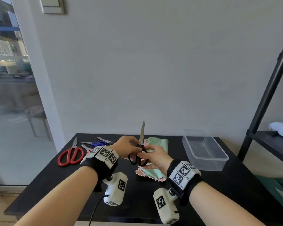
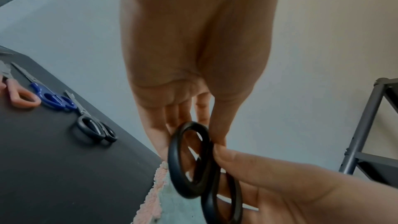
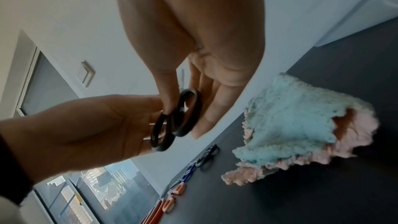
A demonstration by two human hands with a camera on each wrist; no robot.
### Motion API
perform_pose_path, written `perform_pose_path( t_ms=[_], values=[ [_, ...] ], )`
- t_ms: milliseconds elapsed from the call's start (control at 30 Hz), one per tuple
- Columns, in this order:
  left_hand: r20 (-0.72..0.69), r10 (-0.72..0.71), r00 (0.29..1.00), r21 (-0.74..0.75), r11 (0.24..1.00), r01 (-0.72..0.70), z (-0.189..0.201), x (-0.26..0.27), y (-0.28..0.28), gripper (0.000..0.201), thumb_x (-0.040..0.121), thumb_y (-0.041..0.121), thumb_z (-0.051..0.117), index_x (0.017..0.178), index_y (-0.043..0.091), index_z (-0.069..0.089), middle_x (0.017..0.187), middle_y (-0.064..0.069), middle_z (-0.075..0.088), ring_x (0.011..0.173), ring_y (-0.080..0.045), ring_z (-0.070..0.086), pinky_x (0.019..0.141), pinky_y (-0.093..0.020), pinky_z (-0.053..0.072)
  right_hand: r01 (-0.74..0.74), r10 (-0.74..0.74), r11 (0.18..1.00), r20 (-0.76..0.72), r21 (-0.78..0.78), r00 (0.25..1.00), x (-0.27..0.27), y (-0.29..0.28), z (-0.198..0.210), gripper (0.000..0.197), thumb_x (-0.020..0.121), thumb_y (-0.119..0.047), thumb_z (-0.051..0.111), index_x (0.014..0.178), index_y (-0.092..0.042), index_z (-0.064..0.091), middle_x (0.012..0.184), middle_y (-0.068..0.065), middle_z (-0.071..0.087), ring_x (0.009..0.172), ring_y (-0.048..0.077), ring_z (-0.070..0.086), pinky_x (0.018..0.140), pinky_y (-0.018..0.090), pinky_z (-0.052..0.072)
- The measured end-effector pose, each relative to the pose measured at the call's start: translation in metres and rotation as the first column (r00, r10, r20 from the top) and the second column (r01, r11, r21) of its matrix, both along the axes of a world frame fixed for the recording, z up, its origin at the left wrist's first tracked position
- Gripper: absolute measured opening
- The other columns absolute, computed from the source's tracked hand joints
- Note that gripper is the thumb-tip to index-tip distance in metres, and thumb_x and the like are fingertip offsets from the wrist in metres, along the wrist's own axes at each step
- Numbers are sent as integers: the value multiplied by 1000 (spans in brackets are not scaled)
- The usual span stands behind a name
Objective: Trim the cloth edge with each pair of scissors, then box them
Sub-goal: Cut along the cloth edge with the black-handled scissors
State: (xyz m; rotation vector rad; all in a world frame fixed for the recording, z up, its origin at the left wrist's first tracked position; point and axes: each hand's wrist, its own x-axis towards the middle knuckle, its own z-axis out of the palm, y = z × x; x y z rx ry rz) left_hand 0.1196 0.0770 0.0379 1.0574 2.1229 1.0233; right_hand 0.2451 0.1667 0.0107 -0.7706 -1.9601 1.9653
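Note:
Black-handled scissors are held upright above the cloth, blades together and pointing up. My left hand pinches them near the top of the handles, and my right hand grips the handle loops from the other side. The right wrist view shows both hands on the loops. A folded mint and pink cloth lies on the black table under the hands, partly hidden by them. A clear plastic box stands empty at the right.
Other scissors lie at the table's back left: a large red pair, a blue pair, a pink pair and a small black pair. A dark metal shelf rack stands at the right, a window at the left.

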Motion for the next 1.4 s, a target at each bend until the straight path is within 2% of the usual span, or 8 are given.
perform_pose_path(
  t_ms=[100, 233, 467, 733, 867, 967, 1133, 1400],
  values=[
    [11, -10, 1000, -3, 1000, 10, 0, -10, 4, 21, 86, 15, 69, 103, 13, 57, 84, -14, 67, 61, -17, 61, 58, -24, 54, -14, 14, 1000, 18, 19, 1000, -9, 6, 2, 34, 87, -5, 68, 118, -1, 56, 87, 12, 62, 70, 18, 63, 79, 40, 59],
    [60, -14, 998, -1, 1000, 14, 1, -26, 12, 16, 86, 16, 69, 98, 17, 58, 88, -16, 66, 64, -20, 60, 60, -27, 53, -34, 34, 999, 26, 21, 999, -21, 18, 6, 33, 87, -5, 68, 117, 0, 56, 81, 10, 62, 70, 17, 64, 79, 38, 59],
    [133, -23, 991, 43, 999, 18, 5, -39, 19, 11, 88, 15, 67, 94, 10, 60, 73, -14, 61, 48, -16, 53, 45, -20, 45, -31, 30, 994, 13, 100, 999, -36, 29, 7, 30, 85, -9, 71, 112, 2, 61, 89, 15, 63, 74, 19, 61, 86, 45, 55],
    [229, -46, 972, 95, 995, 24, -3, -34, 20, 9, 88, 10, 66, 93, 7, 60, 67, -7, 56, 48, -15, 45, 47, -22, 39, -22, 24, 991, -11, 131, 1000, -29, 27, 2, 25, 86, -8, 70, 107, 0, 58, 82, 12, 65, 66, 16, 63, 81, 43, 57],
    [294, -52, 955, 125, 992, 15, -7, -27, 20, 7, 89, 7, 64, 93, 5, 58, 61, -4, 49, 43, -8, 39, 42, -18, 37, -25, 28, 989, -17, 148, 999, -23, 24, -1, 28, 88, -9, 68, 112, -1, 59, 83, 9, 64, 68, 16, 61, 72, 34, 58],
    [323, -72, 944, 150, 988, 24, -8, -24, 20, 6, 90, 6, 62, 90, 6, 56, 62, -5, 44, 40, -7, 35, 41, -17, 33, -25, 32, 989, -47, 146, 998, -19, 24, -2, 27, 88, -8, 67, 114, -3, 60, 88, 9, 67, 74, 20, 60, 77, 38, 58],
    [365, -94, 926, 172, 985, 32, -7, -19, 21, 9, 91, 6, 61, 96, 6, 53, 64, -5, 40, 40, -7, 32, 39, -16, 30, -31, 41, 987, -61, 156, 997, -13, 26, -2, 21, 88, -7, 66, 110, -5, 63, 79, 2, 66, 57, 13, 55, 83, 45, 56],
    [362, -101, 927, 160, 986, 45, -7, -22, 21, 13, 89, 8, 64, 92, 9, 52, 55, -1, 33, 41, -9, 24, 38, -18, 24, -71, 80, 982, -47, 174, 996, -16, 29, -2, 20, 89, -5, 65, 109, -6, 63, 69, -6, 66, 59, 14, 54, 82, 42, 54]
  ],
)
